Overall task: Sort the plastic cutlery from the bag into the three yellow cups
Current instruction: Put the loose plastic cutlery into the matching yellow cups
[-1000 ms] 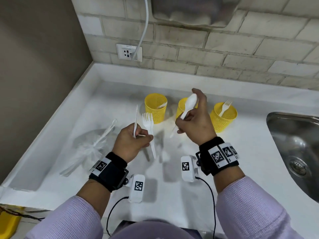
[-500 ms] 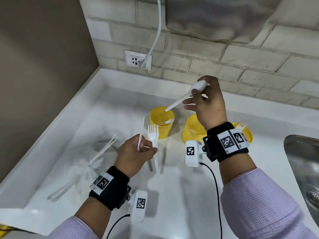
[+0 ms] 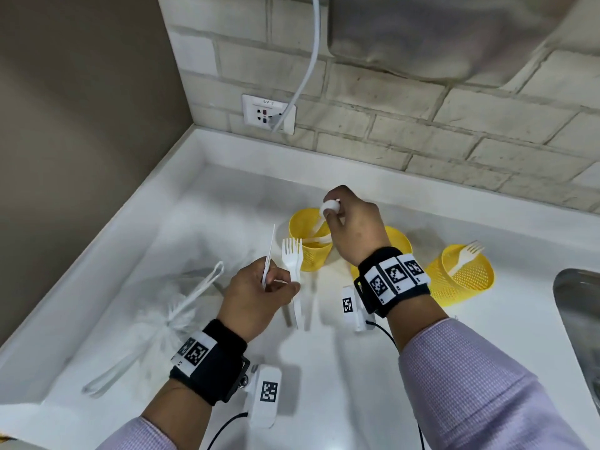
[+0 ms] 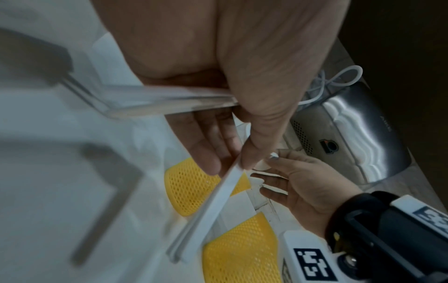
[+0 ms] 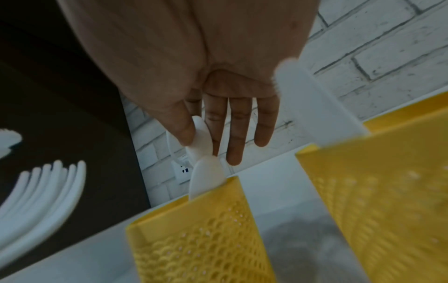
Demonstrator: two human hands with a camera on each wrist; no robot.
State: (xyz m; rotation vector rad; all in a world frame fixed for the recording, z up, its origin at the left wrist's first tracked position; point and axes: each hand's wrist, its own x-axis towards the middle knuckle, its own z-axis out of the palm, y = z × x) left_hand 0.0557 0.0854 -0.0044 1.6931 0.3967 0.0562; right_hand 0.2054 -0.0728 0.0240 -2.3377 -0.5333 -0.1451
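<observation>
Three yellow mesh cups stand in a row on the white counter. My right hand pinches a white spoon by its bowl, thumb against forefinger, with the handle down inside the left cup. Another spoon lies in that cup. The middle cup is mostly hidden behind my right hand. A fork sits in the right cup. My left hand hovers in front of the left cup and grips a white knife and a white fork upright.
The crumpled clear plastic bag lies at the left of the counter, near the side wall. A steel sink opens at the right edge. A socket with a white cable sits on the brick wall behind.
My right hand has carried the spoon up and left from above the middle cup, then lowered it handle first into the left cup. The left hand has kept its knife and fork.
</observation>
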